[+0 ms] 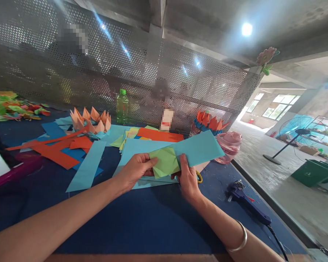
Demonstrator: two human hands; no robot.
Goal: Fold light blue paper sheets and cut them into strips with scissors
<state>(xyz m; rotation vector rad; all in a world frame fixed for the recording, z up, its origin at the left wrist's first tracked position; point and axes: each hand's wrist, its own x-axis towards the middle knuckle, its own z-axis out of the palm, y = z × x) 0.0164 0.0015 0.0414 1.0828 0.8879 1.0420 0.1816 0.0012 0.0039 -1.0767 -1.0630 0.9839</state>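
Between thumb and fingers, my left hand [136, 169] pinches the left edge of a creased light-green paper piece [166, 162]. My right hand [189, 178] grips a light-blue paper strip [199, 147], its thumb on top near the green piece's right edge. The green paper overlaps the strip's left end; whether the two are joined I cannot tell. Below and behind them lie larger light-blue sheets [133, 145] on the table. The yellow handle of a tool [199, 177] peeks out beside my right hand, the rest hidden.
A dark-blue glue gun [248, 203] with a cord lies at right. Orange folded-paper crown shapes [91, 123], paper strips [56, 151], a green-capped bottle [122, 106] and a pink jar [229, 145] stand or lie around. A perforated metal screen [142, 72] rises behind the table.
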